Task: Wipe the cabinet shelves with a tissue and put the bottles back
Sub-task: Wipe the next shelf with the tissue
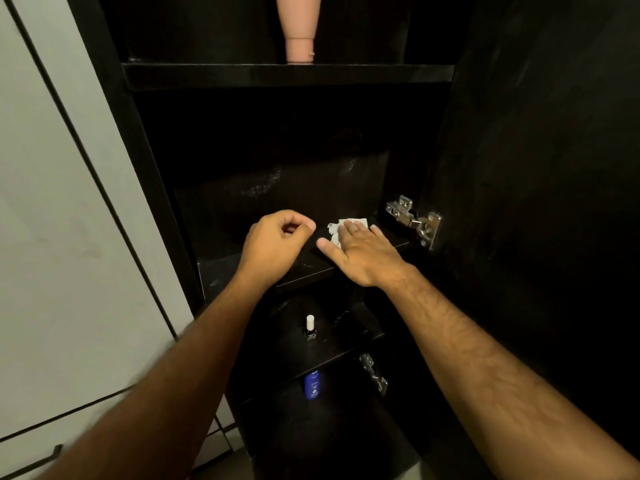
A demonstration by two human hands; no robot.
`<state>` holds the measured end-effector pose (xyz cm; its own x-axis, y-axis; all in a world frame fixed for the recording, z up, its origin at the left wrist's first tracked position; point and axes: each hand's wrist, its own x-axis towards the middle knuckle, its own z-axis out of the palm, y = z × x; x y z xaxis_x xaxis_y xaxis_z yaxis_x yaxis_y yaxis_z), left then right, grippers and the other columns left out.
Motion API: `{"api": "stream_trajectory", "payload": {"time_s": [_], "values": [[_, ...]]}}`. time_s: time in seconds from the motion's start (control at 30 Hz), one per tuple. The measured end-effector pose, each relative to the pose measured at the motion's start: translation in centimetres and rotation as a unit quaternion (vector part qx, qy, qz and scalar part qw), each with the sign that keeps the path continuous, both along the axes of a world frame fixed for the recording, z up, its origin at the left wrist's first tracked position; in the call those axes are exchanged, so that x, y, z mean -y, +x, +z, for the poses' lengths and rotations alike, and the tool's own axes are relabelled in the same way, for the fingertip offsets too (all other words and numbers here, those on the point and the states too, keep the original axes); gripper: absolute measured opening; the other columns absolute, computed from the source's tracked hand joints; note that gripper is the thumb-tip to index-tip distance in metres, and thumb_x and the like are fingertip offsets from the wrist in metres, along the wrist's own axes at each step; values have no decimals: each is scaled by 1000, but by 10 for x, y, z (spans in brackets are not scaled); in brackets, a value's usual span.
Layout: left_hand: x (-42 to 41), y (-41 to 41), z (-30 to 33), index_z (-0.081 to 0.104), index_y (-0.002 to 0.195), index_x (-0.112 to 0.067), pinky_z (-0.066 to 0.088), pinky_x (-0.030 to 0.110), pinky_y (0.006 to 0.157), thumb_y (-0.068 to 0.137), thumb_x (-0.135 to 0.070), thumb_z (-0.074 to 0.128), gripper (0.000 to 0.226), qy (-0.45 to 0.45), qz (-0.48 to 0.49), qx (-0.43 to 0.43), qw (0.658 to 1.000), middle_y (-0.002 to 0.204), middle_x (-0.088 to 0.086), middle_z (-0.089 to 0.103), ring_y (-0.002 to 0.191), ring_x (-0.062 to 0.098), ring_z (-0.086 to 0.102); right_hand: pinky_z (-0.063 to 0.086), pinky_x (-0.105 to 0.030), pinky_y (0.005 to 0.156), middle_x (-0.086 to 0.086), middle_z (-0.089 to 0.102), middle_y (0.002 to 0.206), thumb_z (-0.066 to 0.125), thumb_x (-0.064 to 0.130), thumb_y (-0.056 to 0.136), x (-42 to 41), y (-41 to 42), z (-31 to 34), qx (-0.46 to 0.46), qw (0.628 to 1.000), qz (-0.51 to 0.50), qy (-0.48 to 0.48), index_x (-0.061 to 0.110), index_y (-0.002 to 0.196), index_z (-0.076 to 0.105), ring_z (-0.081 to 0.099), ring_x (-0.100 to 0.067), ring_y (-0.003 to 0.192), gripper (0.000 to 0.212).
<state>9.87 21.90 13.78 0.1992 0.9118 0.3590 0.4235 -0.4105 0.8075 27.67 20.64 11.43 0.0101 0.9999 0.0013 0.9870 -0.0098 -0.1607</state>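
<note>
Right hand flat on a tissue on the middle shelf; left hand loosely curled, holding nothing.

Nearest, a blue bottle [312, 385] stands on the lowest shelf and a small dark bottle with a white cap [310, 328] on the shelf above it. Farther in, the right hand [360, 252] lies with straight fingers pressing a white tissue [346, 226] onto the black middle shelf [304, 268], near a metal hinge [414, 218]. Just left, the left hand [275, 242] hovers, thumb touching curled fingers. Farthest, a pink bottle [299, 27] stands upside down on the top shelf [207, 76]. A pale wall [52, 202] lies left of the cabinet.
</note>
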Motion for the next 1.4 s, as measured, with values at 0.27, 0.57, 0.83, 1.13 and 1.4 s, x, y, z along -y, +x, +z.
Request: {"api": "stream_trajectory", "payload": {"time_s": [0.27, 0.57, 0.83, 1.13, 1.4], "values": [[-5, -14, -7, 71, 94, -33, 41, 11, 69, 91, -37, 62, 10, 14, -62, -30, 998, 89, -19, 68, 85, -9, 59, 2, -40, 121, -9, 1, 164, 2, 78, 86, -12, 15, 12, -6, 990, -132, -52, 8, 155, 8, -1, -21, 151, 98], [-9, -27, -17, 73, 93, -28, 40, 3, 66, 91, -29, 63, 10, 42, -81, 4, 996, 88, -19, 69, 84, -8, 60, 8, -44, 121, -5, 10, 164, 1, 80, 84, -1, 15, 13, -11, 988, -151, -35, 15, 155, 18, 5, -19, 151, 98], [-7, -30, -19, 71, 103, -28, 41, 9, 75, 92, -34, 62, 15, 42, -95, -47, 993, 99, -18, 67, 92, -4, 59, 8, -47, 121, -11, 14, 162, -3, 86, 77, -33, -10, 5, 6, 976, -218, -22, 9, 155, 17, 8, -26, 150, 111], [-9, -26, -25, 52, 136, -26, 38, 42, 107, 92, -53, 52, 51, 99, -113, -226, 962, 138, -6, 52, 128, 14, 44, 0, -44, 121, -8, 4, 164, -4, 81, 82, -4, -3, 3, -15, 972, -231, -49, 11, 156, 10, -3, -22, 151, 103], [-11, -22, -28, 34, 149, -22, 10, 37, 120, 90, -65, 45, 74, 102, -144, -324, 929, 156, 1, 32, 146, 15, 20, 0, -42, 120, -7, 3, 164, 0, 79, 86, -25, 3, 14, -33, 981, -184, -59, 12, 156, 11, -3, -19, 151, 97]]}}
